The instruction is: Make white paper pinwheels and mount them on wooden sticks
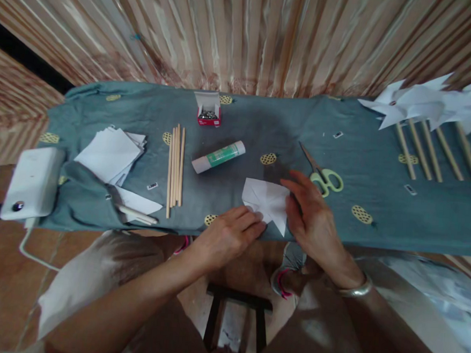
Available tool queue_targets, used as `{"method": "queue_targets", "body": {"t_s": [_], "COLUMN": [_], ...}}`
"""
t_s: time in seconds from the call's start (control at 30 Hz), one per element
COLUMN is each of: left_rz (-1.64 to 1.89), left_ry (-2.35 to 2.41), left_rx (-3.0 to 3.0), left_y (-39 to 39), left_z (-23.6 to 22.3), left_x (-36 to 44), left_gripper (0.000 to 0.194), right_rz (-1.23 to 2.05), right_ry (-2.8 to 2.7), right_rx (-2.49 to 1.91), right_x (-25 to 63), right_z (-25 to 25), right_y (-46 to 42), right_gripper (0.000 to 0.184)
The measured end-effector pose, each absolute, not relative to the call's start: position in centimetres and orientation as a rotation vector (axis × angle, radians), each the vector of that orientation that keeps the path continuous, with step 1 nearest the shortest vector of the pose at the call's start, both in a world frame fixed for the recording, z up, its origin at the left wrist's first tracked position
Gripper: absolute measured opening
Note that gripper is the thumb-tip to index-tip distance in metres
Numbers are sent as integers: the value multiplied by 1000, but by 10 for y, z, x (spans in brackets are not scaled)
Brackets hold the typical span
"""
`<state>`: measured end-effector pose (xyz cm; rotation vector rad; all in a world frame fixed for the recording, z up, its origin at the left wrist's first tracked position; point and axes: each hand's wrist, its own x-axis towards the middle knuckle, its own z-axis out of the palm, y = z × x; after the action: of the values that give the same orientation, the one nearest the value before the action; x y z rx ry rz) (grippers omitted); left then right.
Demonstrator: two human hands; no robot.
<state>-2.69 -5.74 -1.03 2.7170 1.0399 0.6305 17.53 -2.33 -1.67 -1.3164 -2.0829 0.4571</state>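
A white sheet of paper (264, 192), slit and partly folded like a pinwheel, lies near the front edge of the cloth-covered table. My left hand (231, 235) is closed on its lower left part, with thumb and fingers pressed over the folds. At the sheet's right edge is my right hand (313, 219), its fingers spread and bent, the tips against or just beside the paper. Green-handled scissors (320, 174) lie just beyond my right hand, which partly covers a handle. A glue stick (218, 156) with a green label rests to the left beyond the sheet.
Several wooden sticks (175, 167) lie left of the glue stick. A small red box (209, 113) of metal pins stands open behind. White paper squares (110, 154) are stacked at left, near a white power bank (33, 184). Finished paper pinwheels (421, 106) on sticks lie at far right.
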Motion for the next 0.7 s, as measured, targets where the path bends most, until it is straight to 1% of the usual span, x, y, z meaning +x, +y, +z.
{"method": "queue_targets", "body": {"t_s": [0.1,0.47,0.7], "left_rz": [629,612,631], "left_ry": [1032,1095,1163], "left_rx": [2733,2747,2707], "left_y": [-57,-52,-44], "left_z": [-10,-9,-8], "left_x": [-28,-43,-55], "left_gripper": [15,19,19], "right_rz": [473,482,713], "right_ry": [-2121,-2061,-1887], "right_rx": [-1327,-1391,-1557], "right_x": [176,180,181], "right_z": [-16,-10,-6], "right_y": [-15,-10,-9], "right_gripper": [37,31,31]}}
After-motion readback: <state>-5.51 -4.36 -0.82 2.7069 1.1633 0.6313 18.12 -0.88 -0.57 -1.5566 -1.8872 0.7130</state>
